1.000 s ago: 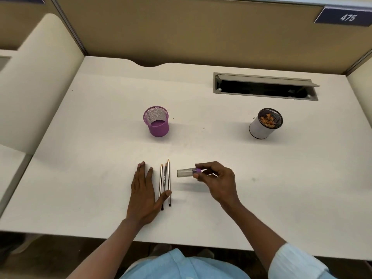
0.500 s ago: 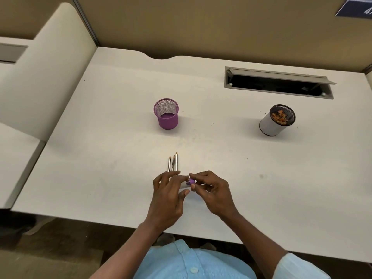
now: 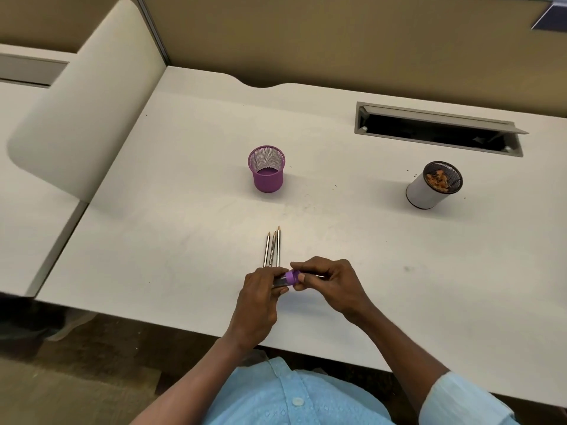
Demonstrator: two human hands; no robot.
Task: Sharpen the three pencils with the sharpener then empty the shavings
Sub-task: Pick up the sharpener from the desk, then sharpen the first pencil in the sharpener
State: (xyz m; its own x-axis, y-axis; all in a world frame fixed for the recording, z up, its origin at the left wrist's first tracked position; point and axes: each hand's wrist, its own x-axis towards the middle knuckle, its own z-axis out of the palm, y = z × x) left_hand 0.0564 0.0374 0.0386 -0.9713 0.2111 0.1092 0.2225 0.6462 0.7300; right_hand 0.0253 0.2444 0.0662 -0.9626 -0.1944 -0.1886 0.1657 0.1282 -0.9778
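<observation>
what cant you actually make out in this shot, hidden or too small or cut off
Head view only:
- Sharpener: both ends hidden by the left hand and right hand; whether its clear barrel holds shavings is unclear.
- Pencils: rear ends hidden behind the hands; barrel print too small.
- White cup: depth of shavings unreadable.
- Blue sign: cut off by the frame's edge.

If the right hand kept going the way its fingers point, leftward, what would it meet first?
The sharpener that the right hand already pinches by its purple cap, then at once the left hand gripping the clear barrel.
</observation>
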